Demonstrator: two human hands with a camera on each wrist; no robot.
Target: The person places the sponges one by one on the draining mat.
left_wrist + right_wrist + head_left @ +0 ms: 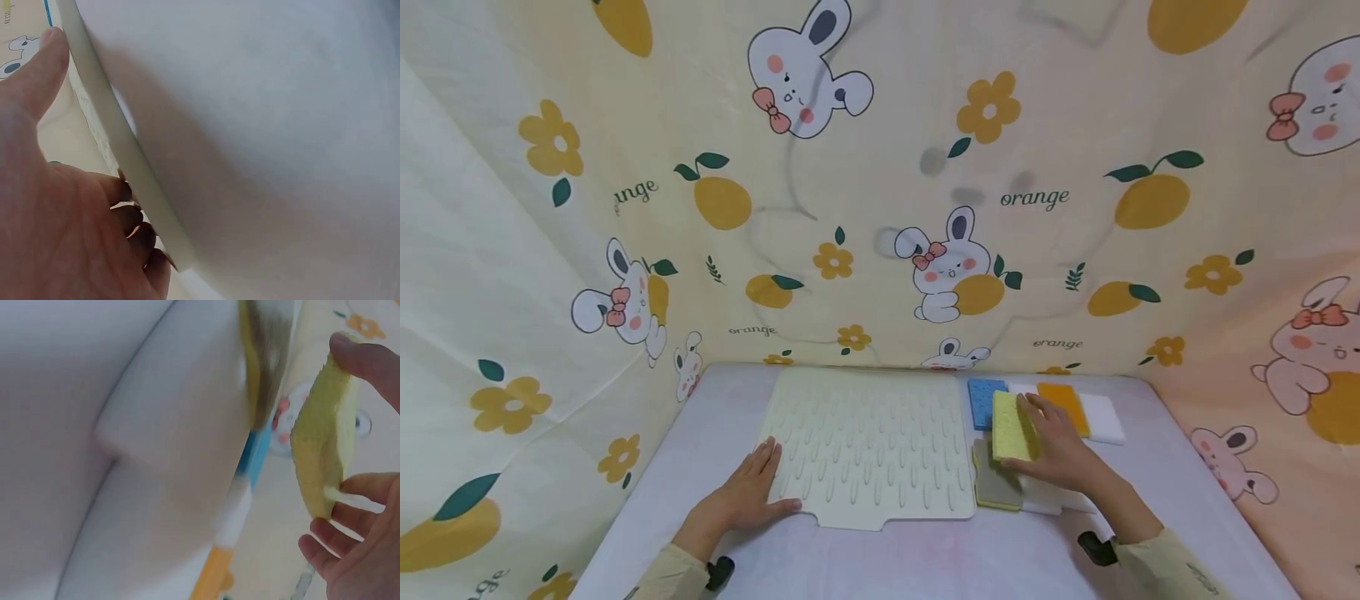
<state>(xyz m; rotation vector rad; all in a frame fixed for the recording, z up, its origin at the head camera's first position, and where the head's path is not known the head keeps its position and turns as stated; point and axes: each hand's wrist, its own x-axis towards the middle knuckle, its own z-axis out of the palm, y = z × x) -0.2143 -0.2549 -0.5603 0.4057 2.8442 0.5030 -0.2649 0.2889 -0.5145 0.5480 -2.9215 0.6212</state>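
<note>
My left hand rests on the front left corner of a pale draining mat with raised oblong ridges, its fingers along the left side. The left wrist view has the thumb lying at the mat's edge. A yellow sponge is pinched between the thumb and fingers of my right hand, above the other sponges. In the right wrist view the sponge is raised and bends a little. Below it lies a grey-brown scouring sponge with a yellow layer, close to the mat's right edge.
Behind the held sponge lie a blue sponge and an orange one. White sponges sit at the right, and more white pieces lie nearer the front. A patterned cloth encloses the white table's back and sides.
</note>
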